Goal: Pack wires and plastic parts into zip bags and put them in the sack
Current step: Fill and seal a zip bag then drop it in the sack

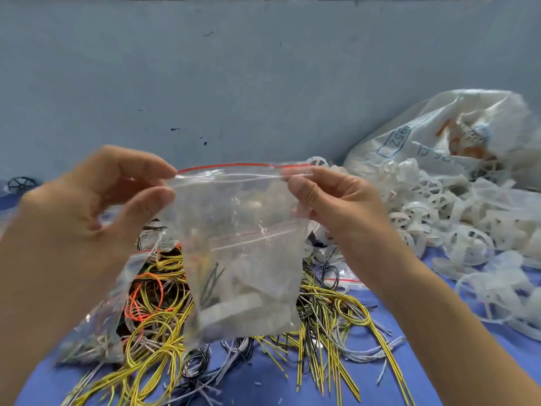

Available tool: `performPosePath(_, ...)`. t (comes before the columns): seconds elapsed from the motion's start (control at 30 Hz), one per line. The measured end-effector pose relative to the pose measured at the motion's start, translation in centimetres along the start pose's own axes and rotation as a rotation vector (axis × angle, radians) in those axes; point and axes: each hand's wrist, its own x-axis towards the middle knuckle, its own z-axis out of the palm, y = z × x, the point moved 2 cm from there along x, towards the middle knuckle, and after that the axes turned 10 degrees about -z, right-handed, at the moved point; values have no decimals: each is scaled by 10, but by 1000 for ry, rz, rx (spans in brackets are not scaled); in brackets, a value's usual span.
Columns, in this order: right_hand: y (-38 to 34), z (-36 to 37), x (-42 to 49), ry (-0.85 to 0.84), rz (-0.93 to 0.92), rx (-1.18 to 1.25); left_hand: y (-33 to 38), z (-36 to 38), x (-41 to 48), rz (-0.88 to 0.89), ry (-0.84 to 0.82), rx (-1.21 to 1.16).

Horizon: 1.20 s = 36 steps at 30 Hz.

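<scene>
I hold a clear zip bag (243, 259) with a red top strip up in front of me, over the table. My left hand (87, 206) pinches its top left corner and my right hand (328, 197) pinches its top right corner. Inside the bag sit white plastic parts and a few dark wires at the bottom. A tangle of yellow, orange and grey wires (164, 326) lies on the blue table (409, 376) beneath the bag. White plastic wheel parts (456, 227) are heaped to the right. The white sack (439, 136) lies at the back right.
More zip bags (102, 317) lie on the wires at the left, under my left arm. A dark wheel part (22, 183) sits at the far left. A grey-blue wall (263, 83) runs along the back of the table.
</scene>
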Motion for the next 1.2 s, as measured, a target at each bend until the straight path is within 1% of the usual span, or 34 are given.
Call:
performPosePath(0.07,3,0,-4,26,31,-1,19,-1,-7,49,8,52)
performPosePath(0.17,6,2,-8,11,-12,-55,46,5,-20,136,20,103)
performPosePath(0.3,6,-4,-15,25,43,-29,62,5,-31,171,2,217)
performPosePath(0.4,1,-9,-15,45,1,-56,68,0,-31,192,57,172)
performPosePath(0.5,0,-6,-21,41,14,-12,72,6,-34,191,2,188)
performPosePath(0.6,-3,-4,-22,62,-28,-14,74,5,-36,194,36,144)
performPosePath(0.63,-5,-6,-22,92,-22,3,74,3,-36,168,41,100)
performPosePath(0.7,-6,-9,-21,119,14,48,73,4,-35,93,-4,-21)
performPosePath(0.77,-5,-9,-23,98,23,74,72,6,-38,42,-65,-130)
performPosePath(0.9,-3,-14,-24,104,27,120,69,6,-38,-7,-101,-318)
performPosePath(0.97,3,-15,-25,114,62,122,59,13,-38,-91,-129,-458)
performPosePath(1.03,12,-15,-27,137,100,120,44,25,-39,-246,-158,-562)
performPosePath(1.13,25,-15,-31,206,155,135,24,54,-48,-606,-271,-771)
performPosePath(1.17,28,-17,-31,220,162,139,20,61,-50,-692,-288,-824)
performPosePath(1.2,30,-19,-30,222,164,141,17,67,-52,-737,-283,-835)
